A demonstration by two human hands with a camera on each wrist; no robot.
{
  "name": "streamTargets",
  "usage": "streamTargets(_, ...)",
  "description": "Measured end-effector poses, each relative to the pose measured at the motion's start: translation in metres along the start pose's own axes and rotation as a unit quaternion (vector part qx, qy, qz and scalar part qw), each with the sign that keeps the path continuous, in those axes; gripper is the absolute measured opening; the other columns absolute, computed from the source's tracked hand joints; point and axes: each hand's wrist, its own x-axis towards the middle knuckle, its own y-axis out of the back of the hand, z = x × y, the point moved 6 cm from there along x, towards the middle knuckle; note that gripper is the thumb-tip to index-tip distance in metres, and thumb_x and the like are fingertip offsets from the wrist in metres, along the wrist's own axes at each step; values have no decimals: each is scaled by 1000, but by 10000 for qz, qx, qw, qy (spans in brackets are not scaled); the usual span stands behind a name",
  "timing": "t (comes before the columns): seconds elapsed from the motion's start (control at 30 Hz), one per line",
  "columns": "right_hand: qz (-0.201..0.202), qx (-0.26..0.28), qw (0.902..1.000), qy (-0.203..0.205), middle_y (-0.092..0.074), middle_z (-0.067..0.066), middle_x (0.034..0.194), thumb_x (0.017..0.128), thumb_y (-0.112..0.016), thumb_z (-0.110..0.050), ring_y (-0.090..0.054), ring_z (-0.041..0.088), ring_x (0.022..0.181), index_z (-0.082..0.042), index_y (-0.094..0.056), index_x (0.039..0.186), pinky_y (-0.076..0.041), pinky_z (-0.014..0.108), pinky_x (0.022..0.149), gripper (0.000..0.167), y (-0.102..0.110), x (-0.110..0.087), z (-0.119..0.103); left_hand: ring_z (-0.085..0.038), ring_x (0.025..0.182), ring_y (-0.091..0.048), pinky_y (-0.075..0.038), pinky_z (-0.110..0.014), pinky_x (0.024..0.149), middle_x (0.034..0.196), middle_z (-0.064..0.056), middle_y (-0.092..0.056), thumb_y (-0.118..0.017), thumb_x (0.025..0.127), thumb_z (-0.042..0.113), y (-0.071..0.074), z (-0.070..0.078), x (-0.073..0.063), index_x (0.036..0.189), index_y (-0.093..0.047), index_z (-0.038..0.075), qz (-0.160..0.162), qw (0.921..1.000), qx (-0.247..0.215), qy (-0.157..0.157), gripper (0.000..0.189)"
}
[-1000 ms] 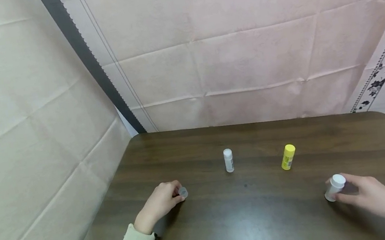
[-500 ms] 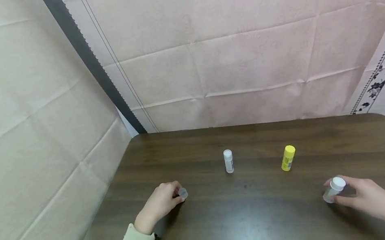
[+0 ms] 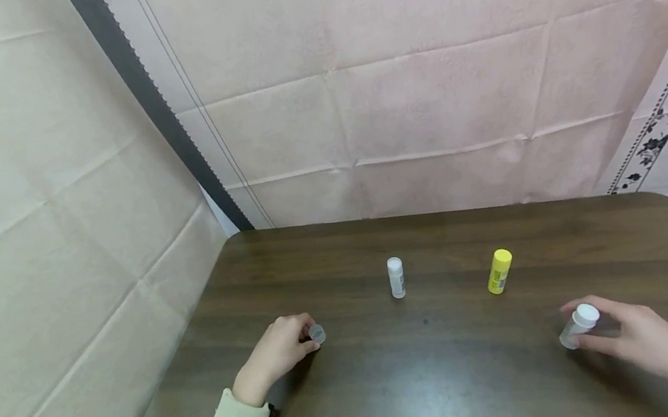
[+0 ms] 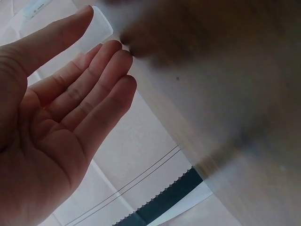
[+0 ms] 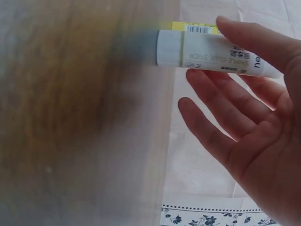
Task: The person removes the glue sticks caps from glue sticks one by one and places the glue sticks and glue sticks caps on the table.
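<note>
In the head view my left hand [image 3: 282, 344] is low at the left, thumb and fingers around a small translucent whitish cylinder [image 3: 317, 334]. The left wrist view shows the cylinder [image 4: 98, 29] between thumb and fingers, partly hidden by them. At the right, my right hand [image 3: 627, 331] surrounds a white glue stick [image 3: 575, 330] standing on the table. Its thumb overlaps the stick, while the index fingertip sits a little off its far side. In the right wrist view the printed label of the glue stick [image 5: 211, 52] shows between spread thumb and fingers.
Farther back on the brown wooden table [image 3: 327, 252] stand another white stick [image 3: 396, 278] and a yellow glue stick [image 3: 500, 272]. Pale cloth [image 3: 434, 102] hangs behind the table, and more cloth [image 3: 61, 275] hangs along its left side.
My right hand and the white glue stick shift slightly left at first; then the right index finger lifts away from the stick. The left hand keeps its place.
</note>
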Motion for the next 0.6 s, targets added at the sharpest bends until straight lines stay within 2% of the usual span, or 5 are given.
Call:
streamTargets(0.13, 185, -48, 9998, -90, -73, -9, 103, 76, -90, -20, -65, -4, 90, -24, -70, 117, -38, 5, 76, 46, 8, 0, -3, -10, 70, -56, -51, -33, 67, 86, 2, -65, -81, 86, 10, -1, 1, 0, 101, -69, 7, -7, 10000, -56, 40, 20)
streamTargets(0.23, 254, -40, 9996, -147, -73, -10, 106, 75, -90, -20, -64, -6, 93, -25, -70, 117, -37, 5, 76, 47, 13, 0, -5, -12, 74, -59, -52, -35, 70, 88, 0, -66, -81, 85, 10, 0, 2, 0, 104, -68, 6, -7, 10000, -89, 35, 23)
streamTargets(0.43, 307, 25, 9993, -229, -71, -13, 112, 81, -87, -23, -59, -13, 99, -29, -69, 119, -38, 5, 78, 43, 23, 1, -17, -21, 88, -67, -55, -40, 77, 98, -8, -69, -81, 85, 11, 4, 4, -4, 118, -65, 2, 5, 9999, -162, 32, 37)
streamTargets(0.6, 343, -87, 9990, -287, -71, -14, 113, 83, -85, -28, -57, -16, 100, -33, -68, 121, -36, 6, 77, 42, 31, 5, -28, -22, 93, -67, -55, -41, 80, 104, -8, -70, -81, 87, 15, 8, 7, -4, 125, -63, 2, -55, 9999, -64, 79, 44)
